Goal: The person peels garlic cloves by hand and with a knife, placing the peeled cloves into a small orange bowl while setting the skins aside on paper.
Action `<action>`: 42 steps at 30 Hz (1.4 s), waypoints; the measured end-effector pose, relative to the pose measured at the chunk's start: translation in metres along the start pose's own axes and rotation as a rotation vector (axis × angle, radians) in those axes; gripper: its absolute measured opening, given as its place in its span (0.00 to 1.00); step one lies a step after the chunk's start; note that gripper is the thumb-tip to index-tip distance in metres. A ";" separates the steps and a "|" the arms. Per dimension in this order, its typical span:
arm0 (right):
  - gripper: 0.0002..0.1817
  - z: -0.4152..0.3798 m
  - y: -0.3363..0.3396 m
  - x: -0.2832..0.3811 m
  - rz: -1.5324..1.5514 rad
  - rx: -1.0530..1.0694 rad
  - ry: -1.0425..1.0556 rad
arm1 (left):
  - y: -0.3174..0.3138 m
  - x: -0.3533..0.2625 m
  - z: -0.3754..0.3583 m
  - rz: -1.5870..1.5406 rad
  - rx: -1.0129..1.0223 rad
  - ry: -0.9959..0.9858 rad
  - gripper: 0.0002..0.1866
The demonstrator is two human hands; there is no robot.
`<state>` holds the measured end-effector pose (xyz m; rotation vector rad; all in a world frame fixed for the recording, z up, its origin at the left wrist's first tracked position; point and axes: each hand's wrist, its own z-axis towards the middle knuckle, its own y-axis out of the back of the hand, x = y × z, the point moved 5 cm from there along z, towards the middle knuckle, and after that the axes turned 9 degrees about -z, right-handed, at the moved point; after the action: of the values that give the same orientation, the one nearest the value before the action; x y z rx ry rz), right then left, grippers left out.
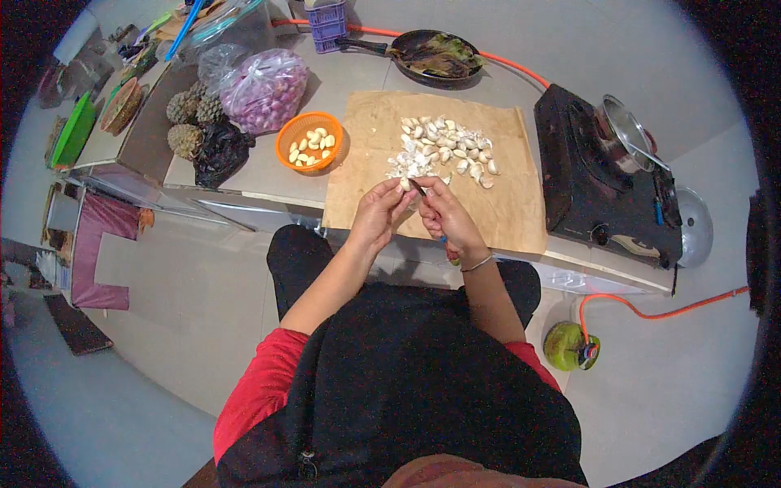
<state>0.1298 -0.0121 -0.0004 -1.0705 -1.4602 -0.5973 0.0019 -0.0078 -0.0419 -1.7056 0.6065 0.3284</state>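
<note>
My left hand (pixel 379 213) pinches a garlic clove (pixel 404 185) over the front edge of a brown paper sheet (pixel 366 163). In my right hand (pixel 451 218) is a small knife (pixel 417 188), its dark blade at the clove. Unpeeled garlic cloves (pixel 455 142) lie in a loose pile on the paper beyond my hands. White garlic skins (pixel 411 163) are heaped just past my fingertips. To the left of the paper, an orange basket (pixel 286 132) holds several peeled cloves (pixel 313 146).
A black stove (pixel 569 179) with a metal pot (pixel 625 130) stands at the right. A frying pan (pixel 437 79) lies behind the paper. Bagged shallots (pixel 264 93), a black plastic bag (pixel 221 154) and scaly round fruits (pixel 186 140) are at the left. A green gas cylinder (pixel 563 346) stands on the floor.
</note>
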 end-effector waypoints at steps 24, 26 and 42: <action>0.15 -0.005 -0.001 0.009 -0.187 -0.004 0.027 | -0.007 -0.005 -0.003 0.084 0.007 -0.061 0.16; 0.15 0.000 0.000 0.005 -0.331 -0.074 0.090 | -0.007 -0.004 -0.003 0.066 0.014 -0.044 0.16; 0.15 -0.001 0.001 0.000 -0.123 -0.004 0.016 | -0.006 -0.005 -0.005 0.330 0.048 -0.120 0.17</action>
<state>0.1309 -0.0122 -0.0008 -0.9816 -1.5193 -0.6949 0.0007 -0.0112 -0.0333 -1.5257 0.8011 0.6403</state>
